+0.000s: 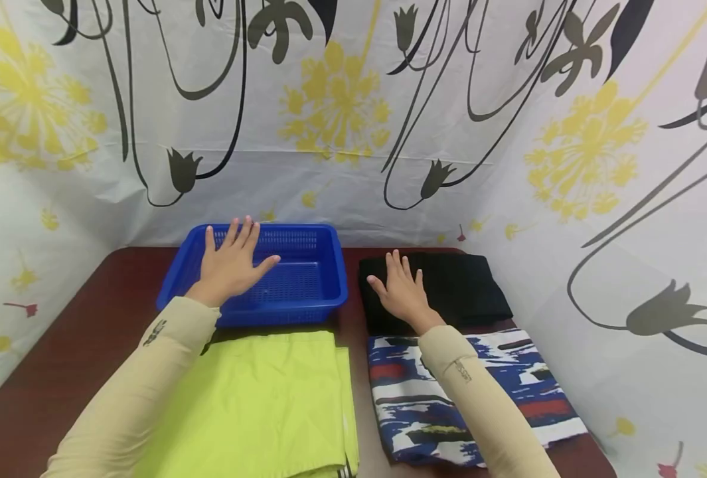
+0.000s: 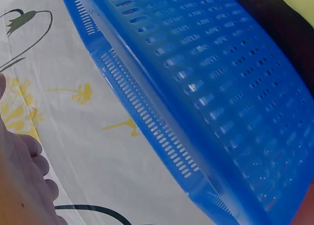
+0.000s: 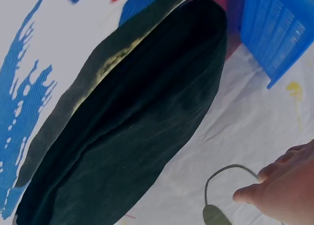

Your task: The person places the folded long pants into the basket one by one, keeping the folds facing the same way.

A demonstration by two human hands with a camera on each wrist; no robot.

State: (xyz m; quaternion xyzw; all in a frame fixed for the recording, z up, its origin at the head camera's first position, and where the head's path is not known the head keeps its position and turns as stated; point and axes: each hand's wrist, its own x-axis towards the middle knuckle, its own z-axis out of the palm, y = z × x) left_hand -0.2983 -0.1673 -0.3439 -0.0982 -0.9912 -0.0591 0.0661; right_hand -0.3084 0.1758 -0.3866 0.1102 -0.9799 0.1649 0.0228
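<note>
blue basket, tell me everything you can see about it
The blue rectangular plastic basket has slotted walls, a perforated floor and a rolled rim. It sits upright and empty at the back of the dark brown wooden table, beside the folded black cloth. The left hand is spread flat over it, fingers straight; contact is unclear.

The left hand point(image 1: 229, 264) hides part of the blue basket's point(image 1: 329, 265) floor, the right hand point(image 1: 403, 292) and its sleeve cover parts of the black cloth point(image 1: 467, 282) and the patterned cloth point(image 1: 508, 392), and the green cloth point(image 1: 257, 398) runs off the bottom edge.
</note>
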